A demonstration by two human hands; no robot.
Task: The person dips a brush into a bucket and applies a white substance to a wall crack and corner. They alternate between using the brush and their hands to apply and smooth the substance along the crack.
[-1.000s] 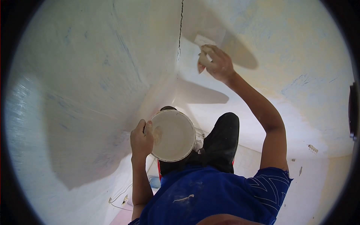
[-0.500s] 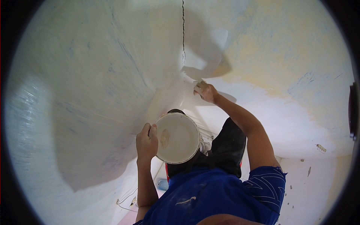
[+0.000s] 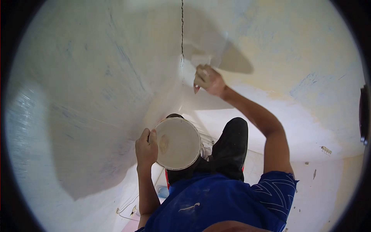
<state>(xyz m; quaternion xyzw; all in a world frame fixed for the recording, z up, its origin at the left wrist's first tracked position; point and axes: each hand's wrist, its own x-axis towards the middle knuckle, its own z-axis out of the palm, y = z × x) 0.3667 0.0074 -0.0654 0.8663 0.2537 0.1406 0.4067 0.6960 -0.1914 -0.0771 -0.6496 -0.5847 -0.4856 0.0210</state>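
My left hand (image 3: 147, 149) is closed on the rim of a round white bucket (image 3: 179, 143), its thumb over the edge. The bucket's pale inside has a tan patch; it sits in front of my blue shirt, above my legs. Raised against the wall, my right hand (image 3: 209, 79) is closed around a putty knife (image 3: 197, 88). A reddish handle end shows below the fingers, and a pale blade seems to lie above them, hard to make out against the wall. Just left of and above this hand, a dark jagged crack (image 3: 182, 31) runs down the corner.
Two patchy walls meet at the corner, the left one (image 3: 89, 96) in shadow and the right one (image 3: 278, 50) with yellowish and white areas. A dark fixture (image 3: 363, 116) is at the far right. Low on the left lie a white cable (image 3: 125, 210) and a blue object (image 3: 163, 192).
My right hand has moved up a little against the wall and turned, bringing the reddish handle end into sight. My left hand and the bucket have shifted slightly left in view.
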